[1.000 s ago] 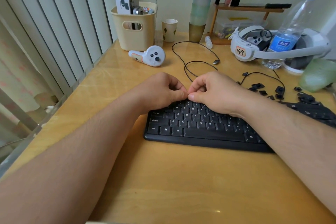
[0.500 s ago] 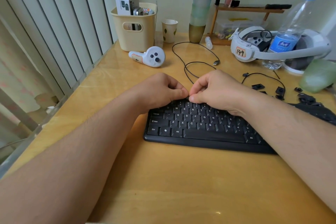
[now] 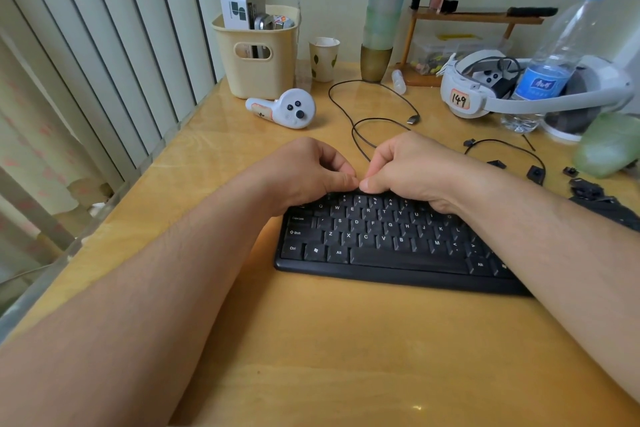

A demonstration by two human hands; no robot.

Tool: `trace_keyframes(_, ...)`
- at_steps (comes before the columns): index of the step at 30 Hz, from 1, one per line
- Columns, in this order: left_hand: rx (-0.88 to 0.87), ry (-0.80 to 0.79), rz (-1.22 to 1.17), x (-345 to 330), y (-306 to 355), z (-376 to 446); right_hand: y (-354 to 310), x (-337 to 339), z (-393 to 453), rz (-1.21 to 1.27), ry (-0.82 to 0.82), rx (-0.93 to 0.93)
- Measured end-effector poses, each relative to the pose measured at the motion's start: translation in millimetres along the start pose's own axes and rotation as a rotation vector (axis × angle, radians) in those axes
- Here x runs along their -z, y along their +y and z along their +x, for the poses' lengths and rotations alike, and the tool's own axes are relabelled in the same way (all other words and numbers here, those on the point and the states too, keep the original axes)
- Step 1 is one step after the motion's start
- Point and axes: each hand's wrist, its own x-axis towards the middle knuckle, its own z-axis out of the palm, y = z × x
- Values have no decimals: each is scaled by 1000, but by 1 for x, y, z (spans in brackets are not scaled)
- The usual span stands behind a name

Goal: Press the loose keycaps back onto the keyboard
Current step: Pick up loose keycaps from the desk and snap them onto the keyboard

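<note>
Head view: both hands sit on the keyboard's [image 3: 381, 243] top rows, thumb tips meeting. Left hand [image 3: 304, 173] and right hand [image 3: 412, 166] have fingers curled under; whether a keycap is pinched or pressed there I can't tell, it's hidden. Loose keycaps [image 3: 535, 173] lie on the surface past the keyboard's far right end, well apart from the hands.

Risks, as I judge them:
- cap tilted on its stem, pressing bends or jams it
- cap seated blind in the wrong slot
- right forearm sweeps the loose caps
- keyboard slides under uneven push

Wooden desk [image 3: 346, 357], vertical blinds [image 3: 104, 45]
</note>
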Motion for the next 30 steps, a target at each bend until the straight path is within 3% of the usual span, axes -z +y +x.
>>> trace_keyframes(5, 16, 12, 38, -2, 0, 2, -3, -1, 4, -6, -17, -33)
trace_keyframes(11, -13, 112, -136, 1, -6, 4, 2, 13, 5, 178, -113, -17)
trace_keyframes(16, -9, 119, -116, -2, -5, 4, 4, 4, 2, -7, -26, 42)
trace_keyframes(23, -74, 141, -17, -2, -3, -1, 4, 9, -2, -14, -17, 86)
trace_keyframes(25, -84, 118, -15, -3, -2, -3, 4, 23, -5, 140, -8, 126)
trace_keyframes(27, -73, 105, 4, -3, -2, -3, 9, 46, -8, 324, 56, 135)
trace_keyframes(30, -34, 70, 94, -5, -1, -2, 28, 75, -8, 302, 271, 140)
